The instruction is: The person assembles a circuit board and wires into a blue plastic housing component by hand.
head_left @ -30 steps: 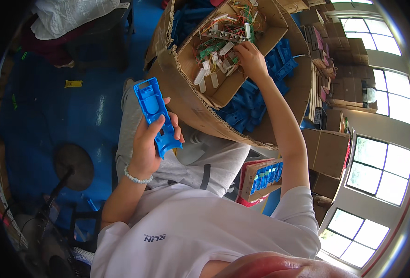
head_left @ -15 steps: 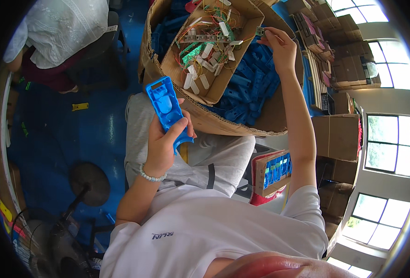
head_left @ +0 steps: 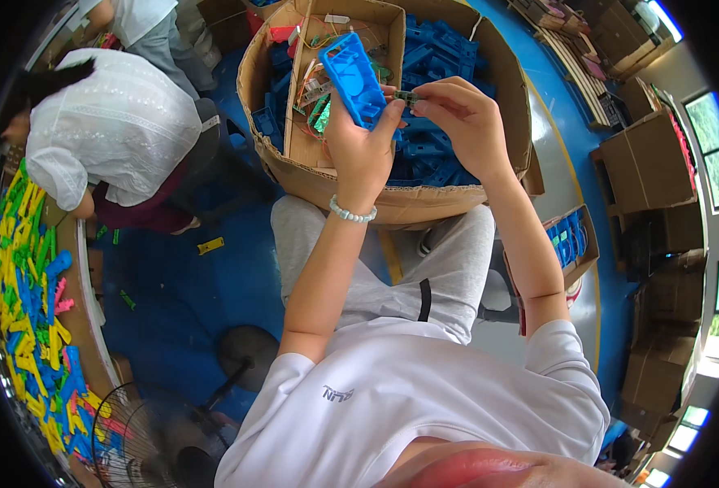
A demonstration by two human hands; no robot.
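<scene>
My left hand (head_left: 365,146) is closed around a blue plastic shell (head_left: 351,77), an oblong open half with moulded ribs inside, held tilted above the box. Close beside it, my right hand (head_left: 459,118) pinches a small greenish part (head_left: 406,97), perhaps a little circuit piece. Fingertips of the left hand reach toward this part too; whether they touch it I cannot tell. Below both hands stands a large round-sided cardboard box (head_left: 424,199) holding many blue plastic shells (head_left: 439,53). An inner cardboard tray (head_left: 388,18) in it carries wires, white pieces and green boards, partly hidden by my left hand.
A small carton (head_left: 588,244) of blue parts stands to my right. At left, a person in white (head_left: 115,122) bends by a table heaped with coloured plastic pieces (head_left: 30,309). A black fan (head_left: 156,435) stands at lower left. Cartons (head_left: 648,171) are stacked at far right.
My right hand has come left from the box's right rim to the blue shell, carrying the small part. My left hand has raised the shell over the tray. The whole view has shifted.
</scene>
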